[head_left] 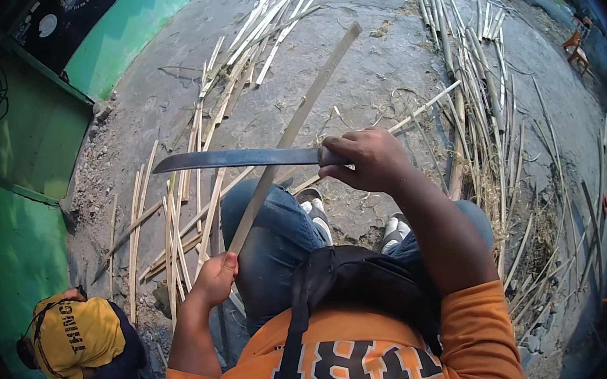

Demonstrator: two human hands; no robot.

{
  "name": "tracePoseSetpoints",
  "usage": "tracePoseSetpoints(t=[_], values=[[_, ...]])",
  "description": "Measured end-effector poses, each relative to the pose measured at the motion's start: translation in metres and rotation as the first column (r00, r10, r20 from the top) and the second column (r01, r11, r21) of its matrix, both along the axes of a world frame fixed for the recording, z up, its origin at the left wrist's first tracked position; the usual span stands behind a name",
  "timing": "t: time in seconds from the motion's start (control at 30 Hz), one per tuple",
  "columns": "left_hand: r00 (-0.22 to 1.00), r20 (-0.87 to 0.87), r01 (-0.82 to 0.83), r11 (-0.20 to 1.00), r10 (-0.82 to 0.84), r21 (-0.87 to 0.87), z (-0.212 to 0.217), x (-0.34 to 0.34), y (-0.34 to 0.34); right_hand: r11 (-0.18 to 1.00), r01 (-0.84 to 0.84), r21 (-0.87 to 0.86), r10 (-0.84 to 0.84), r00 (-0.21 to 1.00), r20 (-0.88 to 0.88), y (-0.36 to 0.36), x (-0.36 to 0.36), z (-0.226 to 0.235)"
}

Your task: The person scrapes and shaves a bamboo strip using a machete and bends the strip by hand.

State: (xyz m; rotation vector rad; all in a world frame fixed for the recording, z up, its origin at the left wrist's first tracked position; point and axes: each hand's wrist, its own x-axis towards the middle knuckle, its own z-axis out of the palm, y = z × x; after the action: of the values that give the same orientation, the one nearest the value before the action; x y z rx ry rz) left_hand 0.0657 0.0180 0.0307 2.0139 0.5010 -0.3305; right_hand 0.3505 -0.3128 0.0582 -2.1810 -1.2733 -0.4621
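1. My left hand was clenched round the near end of the bamboo strip, which slanted up and away over my knee.
2. My right hand gripped the machete handle — blade reaching leftward across the strip.
3. To shave well, I judged: shallow angle, strokes away from me — left fingers below the edge.

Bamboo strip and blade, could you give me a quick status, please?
Left hand grips bamboo strip. Right hand holds long blade across it. Person in yellow close left.

Grey concrete ground, green wall, daylight
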Motion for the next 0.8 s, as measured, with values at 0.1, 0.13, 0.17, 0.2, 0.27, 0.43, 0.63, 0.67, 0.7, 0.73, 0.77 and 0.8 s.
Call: tracePoseSetpoints(t=[0.1,0.13,0.17,0.2,0.27,0.43,0.63,0.67,0.7,0.73,0.77,0.8], values=[[1.0,0.004,0.03,0.998,-0.031,0.055,0.0,0.0,0.0,0.999,-0.041,-0.01,0.041,0.999,-0.034,-0.004,0.003,0.004],[0.998,0.025,0.054,0.994,-0.056,0.093,0.005,0.004,-0.003,0.997,0.035,0.067,-0.03,0.996,-0.087,-0.013,0.014,-0.003],[0.996,0.045,0.075,0.988,-0.082,0.131,0.008,0.004,-0.006,0.984,0.115,0.139,-0.095,0.985,-0.144,-0.024,0.03,-0.012],[0.995,0.053,0.071,0.989,-0.079,0.133,0.01,0.006,-0.005,0.969,0.239,0.059,-0.211,0.93,-0.302,-0.03,0.042,-0.008],[0.997,-0.017,0.073,0.985,-0.071,0.155,0.014,0.008,-0.003,0.964,0.259,0.067,-0.245,0.955,-0.167,-0.035,0.044,-0.009],[0.997,0.054,0.049,0.996,-0.053,0.075,0.0,0.003,-0.001,0.985,0.132,0.112,-0.129,0.991,-0.033,-0.016,0.018,-0.004],[0.991,0.113,0.061,0.988,-0.077,0.14,0.002,-0.001,-0.004,0.997,-0.04,-0.073,0.039,0.999,-0.017,-0.005,0.002,0.01],[0.987,0.112,0.095,0.977,-0.118,0.191,0.005,-0.002,-0.003,1.0,-0.014,-0.014,0.014,1.0,-0.021,-0.015,0.017,0.005],[0.986,0.113,0.099,0.977,-0.122,0.191,0.008,-0.002,-0.005,0.995,0.093,0.032,-0.089,0.991,-0.099,-0.027,0.033,-0.003],[0.988,0.098,0.099,0.976,-0.119,0.194,0.012,0.001,-0.008,0.967,0.237,0.096,-0.216,0.958,-0.19,-0.036,0.049,-0.015],[0.989,0.085,0.102,0.976,-0.12,0.192,0.012,0.004,-0.01,0.913,0.382,0.143,-0.332,0.9,-0.283,-0.045,0.06,-0.022],[0.989,0.091,0.096,0.976,-0.116,0.196,0.014,0.004,-0.009,0.914,0.377,0.149,-0.327,0.903,-0.278,-0.048,0.063,-0.022]])
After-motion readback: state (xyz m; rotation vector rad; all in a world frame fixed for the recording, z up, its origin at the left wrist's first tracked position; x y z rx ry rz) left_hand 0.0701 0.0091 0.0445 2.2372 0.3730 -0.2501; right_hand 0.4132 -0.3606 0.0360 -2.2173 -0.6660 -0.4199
